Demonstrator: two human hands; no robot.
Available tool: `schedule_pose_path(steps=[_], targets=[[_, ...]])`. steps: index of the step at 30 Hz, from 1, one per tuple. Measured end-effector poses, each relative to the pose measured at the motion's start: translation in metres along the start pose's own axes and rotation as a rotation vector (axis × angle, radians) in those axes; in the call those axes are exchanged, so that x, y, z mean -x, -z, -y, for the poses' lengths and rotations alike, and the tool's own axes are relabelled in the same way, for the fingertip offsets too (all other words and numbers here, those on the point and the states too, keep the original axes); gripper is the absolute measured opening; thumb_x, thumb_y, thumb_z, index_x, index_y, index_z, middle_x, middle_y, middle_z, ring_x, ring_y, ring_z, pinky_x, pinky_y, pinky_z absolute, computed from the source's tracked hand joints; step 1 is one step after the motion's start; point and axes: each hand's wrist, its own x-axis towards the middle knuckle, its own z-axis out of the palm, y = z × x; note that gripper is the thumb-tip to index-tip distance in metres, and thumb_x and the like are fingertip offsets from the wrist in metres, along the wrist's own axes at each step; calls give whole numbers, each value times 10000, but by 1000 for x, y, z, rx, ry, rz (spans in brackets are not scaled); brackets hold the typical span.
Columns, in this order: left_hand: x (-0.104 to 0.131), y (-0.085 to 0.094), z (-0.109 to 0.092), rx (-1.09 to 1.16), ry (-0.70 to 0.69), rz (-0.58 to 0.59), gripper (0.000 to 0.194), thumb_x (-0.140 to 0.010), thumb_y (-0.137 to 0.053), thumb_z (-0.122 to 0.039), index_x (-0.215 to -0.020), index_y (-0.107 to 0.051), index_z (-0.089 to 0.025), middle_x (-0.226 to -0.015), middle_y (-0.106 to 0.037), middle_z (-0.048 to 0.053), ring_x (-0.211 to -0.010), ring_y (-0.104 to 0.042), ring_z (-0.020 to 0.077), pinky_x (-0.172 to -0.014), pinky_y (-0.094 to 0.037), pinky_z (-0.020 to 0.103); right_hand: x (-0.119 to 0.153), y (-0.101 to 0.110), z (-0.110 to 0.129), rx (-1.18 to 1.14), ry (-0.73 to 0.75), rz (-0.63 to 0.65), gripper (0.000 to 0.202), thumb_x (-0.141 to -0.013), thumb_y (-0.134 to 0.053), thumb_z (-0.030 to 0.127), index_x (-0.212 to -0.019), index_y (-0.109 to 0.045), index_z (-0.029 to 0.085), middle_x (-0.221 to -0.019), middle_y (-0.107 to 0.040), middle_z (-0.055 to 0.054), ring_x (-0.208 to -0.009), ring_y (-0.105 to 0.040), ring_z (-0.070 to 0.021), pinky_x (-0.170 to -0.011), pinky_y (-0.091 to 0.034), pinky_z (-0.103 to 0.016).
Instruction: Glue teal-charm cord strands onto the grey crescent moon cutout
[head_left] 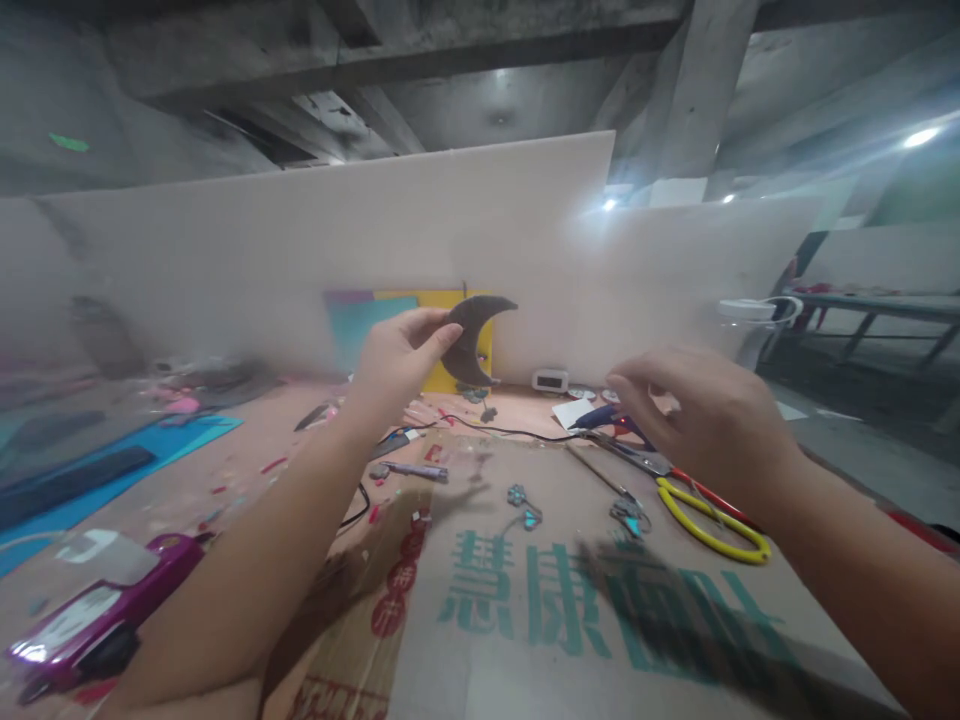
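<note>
My left hand (409, 365) holds up a dark grey crescent moon (466, 345) between thumb and fingers, above the far part of the table. Below the crescent's lower tip hang small grey charms (480, 402). To the right, my right hand (701, 410) is raised over the tools, its thumb and forefinger tips drawn together in a pinch. Whatever is between them, if anything, is too small to make out. On the cardboard (525, 620) beneath lie a grey and turquoise flower charm (517, 496) and another turquoise charm (630, 518).
Yellow-handled scissors (712, 530) and a dark blue glue gun (600, 418) lie under my right hand. A pen (415, 470), black cable (510, 433) and small white device (550, 380) sit farther back. At left are a purple gadget (105, 600) and blue mat (180, 440). A pale partition (300, 240) stands behind.
</note>
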Motion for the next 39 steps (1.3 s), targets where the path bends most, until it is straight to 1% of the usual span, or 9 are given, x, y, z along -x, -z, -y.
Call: schedule_pose_path(steps=[6,9,14,21,25,27,31,34,39], targets=[[0,4,-2,-28,78,15,295,-857,-724,-433,-985,-765,-170,-897,-777,57,-698,-630,141,-623,-476,258,3,-4,-6,-29,-12,31,270,-1008,-490,246,-839,-693,190,-705,-704,-56,-648,-610,-199,-626,-411,-331],[1,2,-4,16,80,37,301,-851,-728,-444,-960,-745,-164,-846,-750,48,-654,-597,126,-585,-463,248,5,-7,-7,-142,-94,33,274,-998,-450,189,-945,-718,208,-800,-742,-54,-706,-656,-197,-652,-455,-324],[9,-8,-13,106,99,81,255,-854,-728,-422,-927,-672,-185,-845,-699,23,-638,-620,121,-568,-503,237,3,-5,6,-416,-253,77,132,-960,-575,215,-1039,-679,234,-910,-698,-41,-793,-645,-178,-690,-502,-303],[34,-30,-42,156,155,207,221,-852,-707,-383,-911,-597,-200,-822,-676,4,-602,-640,128,-536,-553,246,5,5,30,-570,-251,80,132,-928,-612,140,-852,-670,230,-768,-716,9,-682,-657,-143,-624,-494,-271],[43,-42,-47,132,161,276,215,-866,-689,-385,-916,-577,-208,-786,-671,-5,-603,-667,150,-520,-554,262,10,10,32,-549,-229,48,127,-967,-596,158,-911,-688,226,-815,-749,6,-700,-677,-135,-642,-504,-262],[46,-48,-50,118,170,284,199,-864,-686,-363,-900,-562,-212,-763,-665,-14,-592,-671,156,-523,-553,272,12,11,31,-492,-161,55,97,-991,-605,248,-1011,-691,210,-871,-752,-26,-742,-680,-153,-680,-512,-282],[47,-61,-58,158,203,264,227,-822,-724,-336,-855,-536,-214,-714,-648,-25,-595,-661,156,-556,-560,283,15,6,32,-278,-9,68,456,-946,-632,549,-1161,-658,147,-968,-728,-115,-832,-661,-235,-726,-501,-359],[47,-69,-64,202,221,259,285,-805,-763,-371,-846,-525,-220,-729,-631,-25,-637,-665,165,-589,-568,299,18,1,34,-151,45,17,341,-1004,-557,446,-1126,-657,144,-928,-720,-114,-821,-638,-245,-724,-474,-368],[51,-72,-63,230,159,231,357,-834,-755,-504,-826,-532,-225,-754,-618,1,-745,-660,191,-685,-561,341,19,8,34,-205,14,19,200,-1024,-495,242,-990,-680,174,-840,-726,-68,-746,-624,-190,-698,-453,-324]])
